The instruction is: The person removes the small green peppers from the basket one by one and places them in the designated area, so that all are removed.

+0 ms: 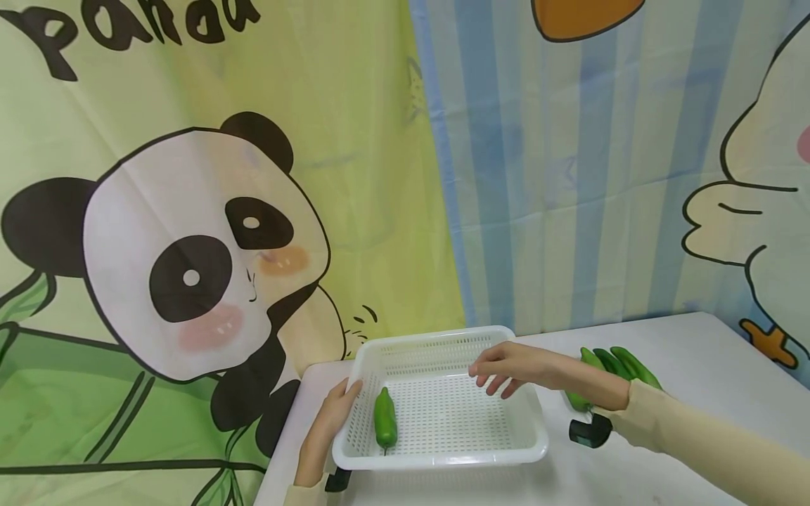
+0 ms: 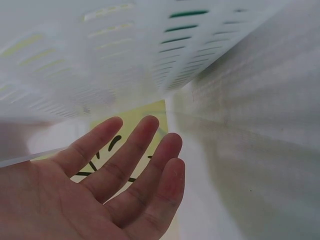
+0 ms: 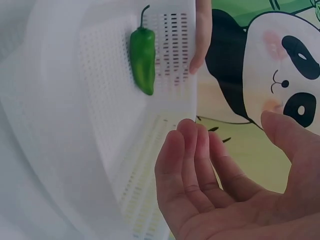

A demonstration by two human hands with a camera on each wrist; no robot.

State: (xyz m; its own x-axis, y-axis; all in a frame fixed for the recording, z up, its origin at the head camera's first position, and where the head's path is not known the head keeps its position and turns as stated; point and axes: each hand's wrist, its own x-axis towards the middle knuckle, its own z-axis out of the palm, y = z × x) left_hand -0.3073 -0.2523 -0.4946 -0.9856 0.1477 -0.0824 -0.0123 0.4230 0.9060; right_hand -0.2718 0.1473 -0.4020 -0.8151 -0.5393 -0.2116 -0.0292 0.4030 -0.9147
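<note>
A white perforated plastic basket [image 1: 443, 460] stands on the table with one green pepper [image 1: 384, 418] lying along its left side. My left hand [image 1: 333, 413] holds the basket's left rim, the thumb over the edge. In the left wrist view, the fingers [image 2: 142, 137] extend along the outside of the basket wall [image 2: 125, 65]. Above the right part of the basket hovers my right hand [image 1: 506, 365], holding nothing, its fingers relaxed and apart from the pepper. The right wrist view shows the same pepper [image 3: 143, 60] beyond those loosely bent fingers [image 3: 170, 165].
Several more green peppers [image 1: 635, 367] lie on the white table [image 1: 683, 344] right of the basket, partly hidden by my right forearm. Behind the table hang a panda-print curtain [image 1: 380, 211] and a blue striped curtain [image 1: 538, 211].
</note>
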